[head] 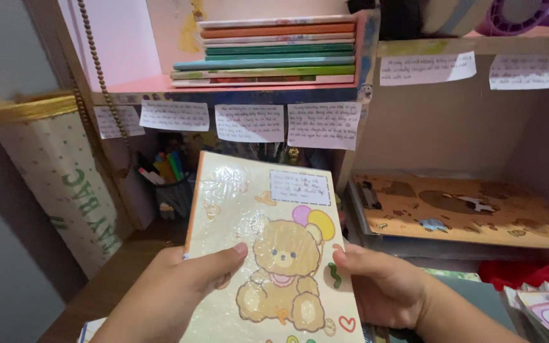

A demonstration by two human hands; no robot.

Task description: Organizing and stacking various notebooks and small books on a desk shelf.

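Note:
A cream notebook (268, 216) with a teddy bear picture, balloons and a white label on its cover is held up in front of me, wrapped in shiny plastic. My left hand (182, 286) grips its left edge, thumb across the cover. On the right edge, my right hand (382, 286) holds it with the thumb on top. Both hands are low in the view, below a pink shelf (147, 86).
A stack of thin coloured books (274, 51) lies on the pink shelf, with handwritten paper notes (249, 122) taped along its front. A dark pen cup (173, 190) stands behind the notebook. A patterned roll (58, 184) leans at left. A wooden puzzle board (465, 213) sits at right.

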